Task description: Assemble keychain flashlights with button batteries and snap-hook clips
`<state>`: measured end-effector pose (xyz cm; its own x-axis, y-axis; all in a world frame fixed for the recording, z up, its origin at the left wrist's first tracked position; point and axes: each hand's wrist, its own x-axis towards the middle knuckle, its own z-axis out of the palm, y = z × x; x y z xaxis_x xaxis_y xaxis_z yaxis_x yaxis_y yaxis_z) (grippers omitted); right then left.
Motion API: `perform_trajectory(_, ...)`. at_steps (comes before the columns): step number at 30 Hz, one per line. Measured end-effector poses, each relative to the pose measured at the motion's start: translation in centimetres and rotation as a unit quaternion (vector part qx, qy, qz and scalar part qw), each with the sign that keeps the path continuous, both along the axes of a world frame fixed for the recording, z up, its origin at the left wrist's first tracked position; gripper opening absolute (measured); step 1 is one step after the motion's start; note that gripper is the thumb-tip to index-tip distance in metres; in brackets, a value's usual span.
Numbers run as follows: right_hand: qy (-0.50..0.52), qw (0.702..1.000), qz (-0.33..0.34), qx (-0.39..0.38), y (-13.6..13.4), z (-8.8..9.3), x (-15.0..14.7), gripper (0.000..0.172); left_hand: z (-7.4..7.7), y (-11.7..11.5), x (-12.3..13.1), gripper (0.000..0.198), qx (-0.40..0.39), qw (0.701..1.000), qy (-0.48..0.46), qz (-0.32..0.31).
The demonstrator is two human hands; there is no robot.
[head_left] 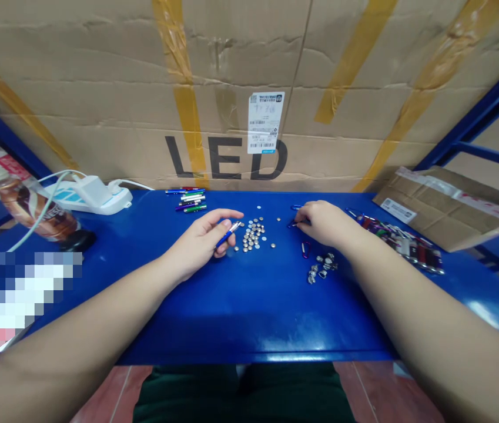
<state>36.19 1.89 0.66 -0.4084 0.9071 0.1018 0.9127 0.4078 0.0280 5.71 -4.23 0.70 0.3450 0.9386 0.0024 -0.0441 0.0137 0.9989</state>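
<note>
My left hand grips a slim blue metal tube with a silver end, between thumb and fingers; the index finger is stretched out. Just right of it lie several coin-like button cells, with a few small pale discs among them. My right hand is closed at the fingertips on a dark blue carabiner, partly hidden by the fingers. Another blue clip lies just beyond. Nearer to me are a purple carabiner and a cluster of small silvery metal parts.
Several coloured metal tubes lie at the back left. A bottle and a white power strip stand farther left. On the right, a pile of coloured tubes with clips lies before a cardboard box. A large carton walls the back.
</note>
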Motion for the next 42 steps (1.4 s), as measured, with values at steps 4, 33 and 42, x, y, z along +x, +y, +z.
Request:
perform_trajectory(4, 0.013, 1.0, 0.007, -0.017, -0.5, 0.4, -0.4, 0.014, 0.2, 0.1, -0.3, 0.029, -0.083, 0.996, -0.034, -0.01)
perform_trajectory(33, 0.504, 0.793, 0.233, -0.251, -6.5, 0.7, -7.0, 0.022, -0.1, -0.6, 0.5, 0.042, -0.056, 0.99, 0.047, -0.121)
perform_trajectory(42, 0.447, 0.852, 0.249, -0.115, -6.8, 1.1, -7.2, 0.011, 0.1, -0.9, 0.5, 0.046, -0.052, 0.99, 0.071, -0.112)
